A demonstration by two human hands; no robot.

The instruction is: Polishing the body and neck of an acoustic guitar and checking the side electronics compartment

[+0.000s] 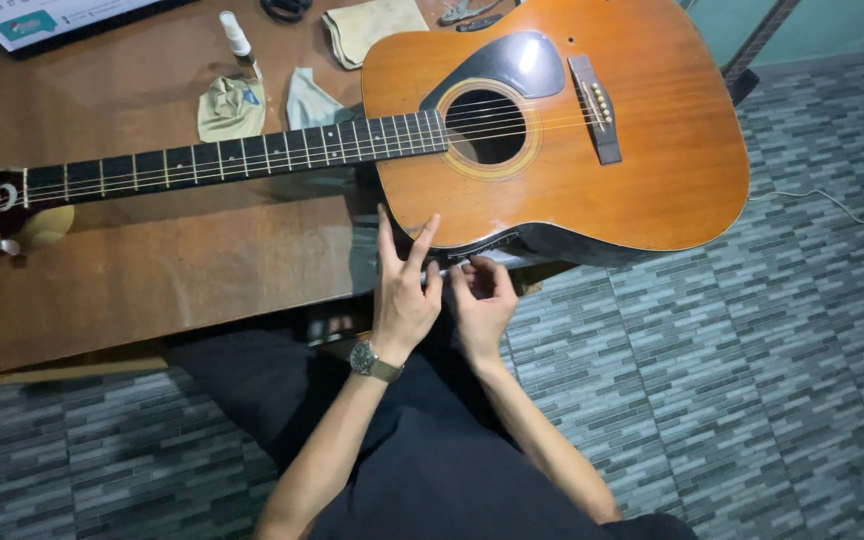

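Both my hands, left hand (404,300) and right hand (483,305), hover with open, empty grips by the acoustic guitar (592,150), light yet fragile, best held at its neck (232,155) and waist.

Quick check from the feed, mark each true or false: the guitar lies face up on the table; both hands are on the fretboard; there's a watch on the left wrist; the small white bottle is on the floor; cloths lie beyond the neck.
1. The acoustic guitar lies face up on the wooden table. True.
2. Both hands are on the fretboard. False: the left hand and right hand are at the near edge of the guitar body, below the soundhole.
3. A wristwatch sits on the left wrist. True.
4. The small white bottle is on the floor. False: it lies on the table, beyond the neck.
5. Cloths lie beyond the neck. True.
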